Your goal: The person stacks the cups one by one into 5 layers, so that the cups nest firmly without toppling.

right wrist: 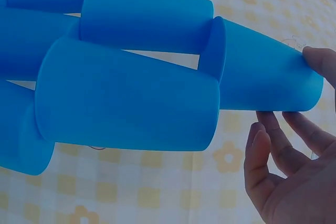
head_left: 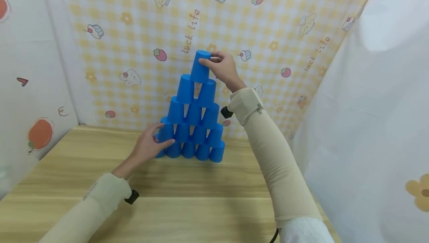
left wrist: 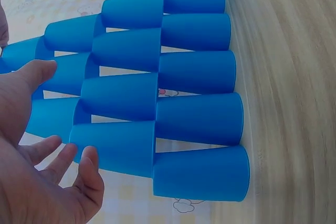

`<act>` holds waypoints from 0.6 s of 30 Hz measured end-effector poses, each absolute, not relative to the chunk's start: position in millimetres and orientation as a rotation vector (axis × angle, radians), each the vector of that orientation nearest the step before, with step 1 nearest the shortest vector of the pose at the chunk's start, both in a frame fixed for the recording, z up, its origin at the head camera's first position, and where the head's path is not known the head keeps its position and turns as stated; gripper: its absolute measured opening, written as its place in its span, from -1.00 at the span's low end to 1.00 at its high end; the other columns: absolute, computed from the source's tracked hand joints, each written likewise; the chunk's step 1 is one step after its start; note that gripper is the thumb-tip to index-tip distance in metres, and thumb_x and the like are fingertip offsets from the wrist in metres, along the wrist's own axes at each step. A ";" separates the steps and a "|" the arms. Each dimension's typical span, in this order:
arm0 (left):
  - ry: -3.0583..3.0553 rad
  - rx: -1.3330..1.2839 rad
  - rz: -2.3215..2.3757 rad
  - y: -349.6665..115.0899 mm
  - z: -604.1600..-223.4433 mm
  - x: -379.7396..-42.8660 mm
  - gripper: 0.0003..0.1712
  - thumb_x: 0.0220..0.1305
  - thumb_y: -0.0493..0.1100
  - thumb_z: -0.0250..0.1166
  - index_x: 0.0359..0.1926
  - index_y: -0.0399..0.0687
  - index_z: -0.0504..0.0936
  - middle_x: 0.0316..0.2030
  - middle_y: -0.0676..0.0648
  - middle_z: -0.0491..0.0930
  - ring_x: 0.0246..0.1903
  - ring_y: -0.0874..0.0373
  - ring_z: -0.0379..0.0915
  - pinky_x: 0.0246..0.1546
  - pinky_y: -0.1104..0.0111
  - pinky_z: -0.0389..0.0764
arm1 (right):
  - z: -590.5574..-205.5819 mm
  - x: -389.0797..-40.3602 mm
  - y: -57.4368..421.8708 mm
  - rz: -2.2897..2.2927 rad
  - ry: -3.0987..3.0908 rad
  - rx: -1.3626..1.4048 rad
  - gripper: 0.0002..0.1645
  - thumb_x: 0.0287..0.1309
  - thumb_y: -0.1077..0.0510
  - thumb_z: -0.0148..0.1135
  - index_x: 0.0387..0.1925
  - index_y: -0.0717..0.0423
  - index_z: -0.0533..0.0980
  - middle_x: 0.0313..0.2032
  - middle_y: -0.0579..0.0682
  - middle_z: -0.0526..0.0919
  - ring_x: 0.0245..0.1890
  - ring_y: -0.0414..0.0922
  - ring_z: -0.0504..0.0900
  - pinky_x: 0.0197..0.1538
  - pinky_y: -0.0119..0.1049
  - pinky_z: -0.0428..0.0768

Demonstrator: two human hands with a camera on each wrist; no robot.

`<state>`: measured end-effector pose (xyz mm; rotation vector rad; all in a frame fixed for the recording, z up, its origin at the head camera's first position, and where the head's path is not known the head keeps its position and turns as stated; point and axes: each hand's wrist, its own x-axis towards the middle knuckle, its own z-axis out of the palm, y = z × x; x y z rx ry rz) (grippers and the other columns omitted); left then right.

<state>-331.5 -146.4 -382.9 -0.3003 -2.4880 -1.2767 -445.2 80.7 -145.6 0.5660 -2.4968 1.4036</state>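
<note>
Blue cups [head_left: 193, 114], all upside down, form a pyramid of several rows on the table. At its peak, the top cup [head_left: 200, 72] rests across the rims of two cups below. My right hand [head_left: 225, 68] pinches this top cup near its upper end, with the thumb on one side and fingertips on the other, as the right wrist view also shows of the cup [right wrist: 262, 72]. My left hand [head_left: 146, 145] hovers at the pyramid's lower left with thumb and fingers spread about the end cup [head_left: 165, 132] of the second row; contact cannot be made out.
Wood-grain table [head_left: 174, 213] extends in front of the pyramid. Close behind hangs a yellow checked cloth [head_left: 110, 60] with printed figures. White sheets [head_left: 362, 124] enclose both sides. A dark cable [head_left: 275, 235] shows by the right sleeve.
</note>
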 end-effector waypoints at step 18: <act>-2.469 -0.376 -0.894 -130.1 -368.8 -315.6 0.03 0.22 0.31 0.30 0.51 -0.13 0.16 0.47 -0.40 0.03 0.36 -0.51 0.03 0.08 -0.42 0.29 | -232.3 -384.4 154.5 0.994 -2.369 0.788 -0.24 0.28 -0.19 0.26 0.41 -0.05 0.32 0.34 -0.01 0.44 0.17 -0.01 0.51 0.13 -0.04 0.52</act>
